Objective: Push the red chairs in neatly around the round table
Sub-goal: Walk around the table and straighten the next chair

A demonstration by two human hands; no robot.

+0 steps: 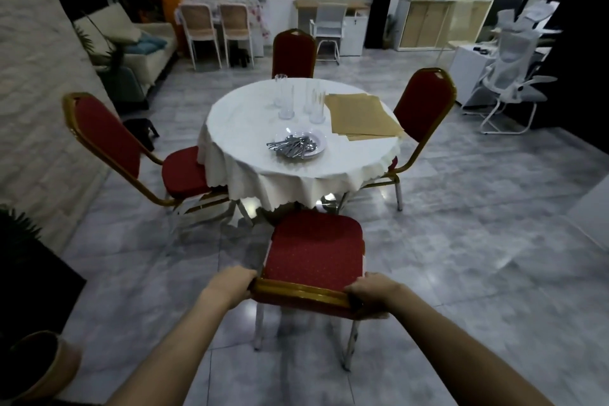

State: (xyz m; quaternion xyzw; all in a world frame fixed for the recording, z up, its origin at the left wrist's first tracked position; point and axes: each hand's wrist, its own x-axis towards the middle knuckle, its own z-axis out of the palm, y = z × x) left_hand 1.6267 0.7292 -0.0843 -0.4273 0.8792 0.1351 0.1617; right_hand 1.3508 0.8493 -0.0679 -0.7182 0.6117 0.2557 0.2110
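Red chairs stand at four sides of the round table [263, 128], and the step in hand seems to be the last one: pushing in the near chair [314, 252] at 6 o'clock. Its seat is almost fully outside the table edge; only the front of the seat reaches the hanging hem of the white tablecloth [296, 184].

The left hand [230, 287] holds the left end of the gold top rail of the backrest, with fingers curled around it. The right hand [370, 292] holds the right end in the same way, fingers closed over the rail. Both arms are stretched forward.

I judge that the next move needs a straight, even push toward 12 o'clock, with both hands working equally so the chair does not turn. The seat should slide under the cloth without dragging it, because glasses [298, 99], a plate of cutlery [296, 145] and brown placemats [361, 117] lie on the table.

The chair at 9 o'clock [131, 148] has its seat partly under the cloth, but it looks a little angled. The chair at 3 o'clock [421, 105] and the chair at 12 o'clock [294, 53] stand close to the table, backrests upright.

All the chairs have red dotted upholstery, gold frames and pale metal legs. They look stiff and fairly light, and should slide on the smooth grey tile floor [461, 241].
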